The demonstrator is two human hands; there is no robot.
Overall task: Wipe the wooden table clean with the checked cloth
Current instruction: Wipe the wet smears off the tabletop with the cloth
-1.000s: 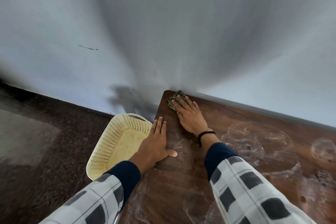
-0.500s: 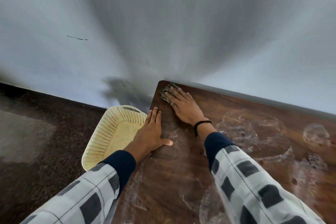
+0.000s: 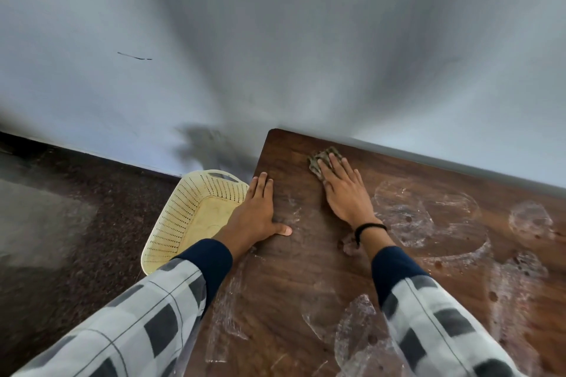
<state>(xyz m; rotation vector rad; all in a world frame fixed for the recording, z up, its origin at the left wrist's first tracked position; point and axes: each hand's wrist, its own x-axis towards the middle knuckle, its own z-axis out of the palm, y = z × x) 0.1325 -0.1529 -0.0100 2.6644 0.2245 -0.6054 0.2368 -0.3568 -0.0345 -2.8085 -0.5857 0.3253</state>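
The right hand (image 3: 344,196) lies flat with straight fingers pressing the checked cloth (image 3: 321,159) against the wooden table (image 3: 306,269), near its far left corner and just short of the wall (image 3: 306,40); the cloth is bunched, mostly under the fingertips; a black band (image 3: 369,228) circles that wrist. The left hand (image 3: 258,214) rests palm down along the table's left edge, fingers straight and together, thumb spread, holding nothing. Whitish smears and rings (image 3: 425,214) cover the tabletop to the right of the right hand and nearer the person; both arms wear grey-checked sleeves (image 3: 137,330) with dark cuffs. A cream perforated basket (image 3: 190,217) stands on the dark speckled floor (image 3: 76,223) just beside the table's left edge, partly hidden by the left wrist; its plain bottom shows.
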